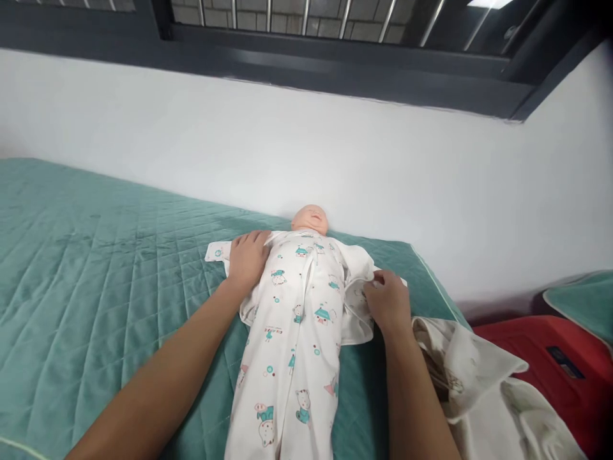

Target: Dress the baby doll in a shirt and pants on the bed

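Doll (310,219) lies faceup, top end at quilt's far edge; outfit (297,332) cut off at view's btm. Your R hand (387,299) pinches its cloth, fingertips part-hidden; L hand (249,259) covers a sleeve (218,251), can't tell if fingers grip.

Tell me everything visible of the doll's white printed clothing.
The white clothing looks like soft, thin fabric, printed with cartoon animals and houses in teal and pink. It covers the doll from the neck down past the picture's bottom edge, creased along the front. Loose cloth spreads at both sides, its layers hard to count. Beneath is a green quilted cover. The left hand rests on one side; the right hand pinches cloth at the other.
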{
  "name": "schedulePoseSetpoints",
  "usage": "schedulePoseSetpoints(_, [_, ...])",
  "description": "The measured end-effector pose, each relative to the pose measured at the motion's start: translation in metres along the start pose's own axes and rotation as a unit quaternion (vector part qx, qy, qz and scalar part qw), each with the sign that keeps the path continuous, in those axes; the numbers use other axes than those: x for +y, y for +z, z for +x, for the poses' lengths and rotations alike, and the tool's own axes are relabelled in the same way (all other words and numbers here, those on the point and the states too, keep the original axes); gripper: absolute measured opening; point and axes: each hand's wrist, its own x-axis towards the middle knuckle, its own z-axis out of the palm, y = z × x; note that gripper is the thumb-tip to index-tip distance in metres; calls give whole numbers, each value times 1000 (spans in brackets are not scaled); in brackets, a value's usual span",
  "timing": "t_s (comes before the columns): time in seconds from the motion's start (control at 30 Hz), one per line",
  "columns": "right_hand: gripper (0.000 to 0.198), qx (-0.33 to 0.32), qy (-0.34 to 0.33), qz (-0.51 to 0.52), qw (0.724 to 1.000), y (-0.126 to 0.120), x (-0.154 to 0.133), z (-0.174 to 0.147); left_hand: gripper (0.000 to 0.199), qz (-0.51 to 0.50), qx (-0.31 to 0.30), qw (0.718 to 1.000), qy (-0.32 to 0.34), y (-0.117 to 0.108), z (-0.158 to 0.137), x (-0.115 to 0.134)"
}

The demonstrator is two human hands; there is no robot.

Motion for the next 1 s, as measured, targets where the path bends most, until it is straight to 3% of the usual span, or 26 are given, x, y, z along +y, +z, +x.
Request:
schedulePoseSetpoints(0.1, [36, 90, -147, 4, 985, 5, -18, -10, 40, -17, -11, 999, -30, 0, 5, -9])
schedulePoseSetpoints(0.17, [41, 81, -235, 0, 969, 10, -31, -17, 39, -46, 0, 997, -57, 1, 8, -16])
schedulePoseSetpoints(0.23, [46, 39, -273, -21, 961, 17, -38, -21, 36, -71, 18, 993, -89, 4, 9, -22])
schedulePoseSetpoints(0.37, [59, -19, -221, -100, 970, 28, -36, -19, 38, -78, 9, 993, -89, 5, 10, -26])
schedulePoseSetpoints(0.53, [65, -95, -195, -206, 954, 28, -38, -7, 45, -80, -12, 992, 101, 2, 8, -21])
schedulePoseSetpoints(0.6, [63, -108, -194, -240, 945, 27, -43, 1, 43, -67, -26, 989, 132, 3, 7, -21])
schedulePoseSetpoints(0.83, [54, -161, -213, -274, 924, 24, -50, 35, 42, -21, -51, 995, 77, 2, 7, -24])
schedulePoseSetpoints(1.0, [63, -219, -199, -225, 928, 11, -21, 57, 42, -3, -60, 997, 58, -4, 9, -27])
